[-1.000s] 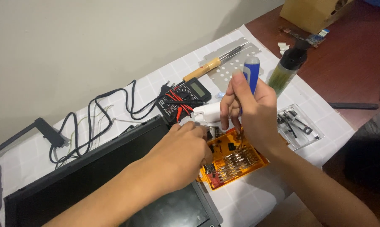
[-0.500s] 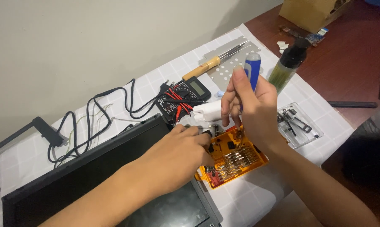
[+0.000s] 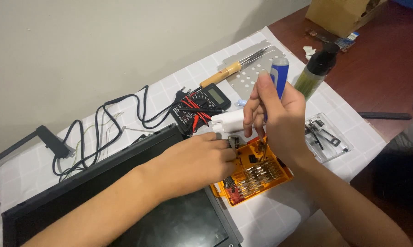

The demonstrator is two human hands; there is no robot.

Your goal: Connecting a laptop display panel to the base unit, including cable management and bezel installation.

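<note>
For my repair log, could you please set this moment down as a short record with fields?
Surface: white checked cloth on a wooden table
Left hand: pinching a small metal part beside the black laptop
Right hand: gripping a blue-handled screwdriver, tip down over the orange bit case
Behind the hands: black multimeter, soldering iron, perforated metal plate
Right of the hands: dark-capped bottle, clear tray

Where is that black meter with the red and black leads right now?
In the head view, the black meter lies on the white checked cloth near the wall, above the left hand, beside the wooden-handled soldering iron.
</note>
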